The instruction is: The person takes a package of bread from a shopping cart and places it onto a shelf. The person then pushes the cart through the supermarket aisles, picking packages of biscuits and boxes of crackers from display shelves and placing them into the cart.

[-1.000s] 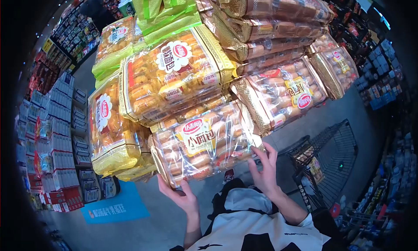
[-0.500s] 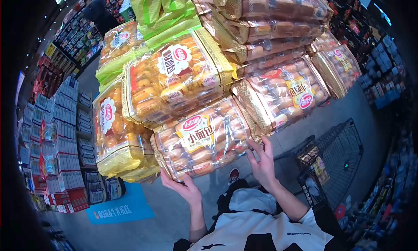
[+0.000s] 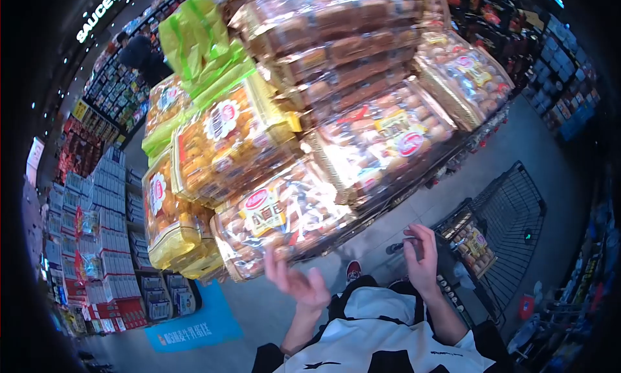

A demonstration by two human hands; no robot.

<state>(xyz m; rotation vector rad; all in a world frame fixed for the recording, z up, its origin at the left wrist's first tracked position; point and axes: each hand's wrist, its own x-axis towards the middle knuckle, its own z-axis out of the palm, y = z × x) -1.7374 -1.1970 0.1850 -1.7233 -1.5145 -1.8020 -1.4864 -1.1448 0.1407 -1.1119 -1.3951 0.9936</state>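
In front of me a display is heaped with clear bags of bread. My left hand (image 3: 297, 286) is raised at the front edge of the nearest pack of small bread rolls (image 3: 281, 214). Its fingers are apart and hold nothing; whether the fingertips touch the wrapper I cannot tell. My right hand (image 3: 422, 260) hovers over the floor, away from the packs, with loosely bent fingers and nothing in them. Another pack of small rolls (image 3: 388, 137) lies to the right. Yellow-edged bread packs (image 3: 223, 140) are stacked to the left.
A shopping cart (image 3: 511, 224) stands at the right, with a bread pack (image 3: 475, 250) inside. Taller stacked packs (image 3: 343, 43) and a green-and-yellow bag (image 3: 200, 46) rise behind. Boxed goods (image 3: 110, 224) fill the left side. A person (image 3: 143, 59) stands far back.
Both hands have come away from the sides of the nearest roll pack. The right hand has moved right and down. The view has shifted, showing more of the cart.
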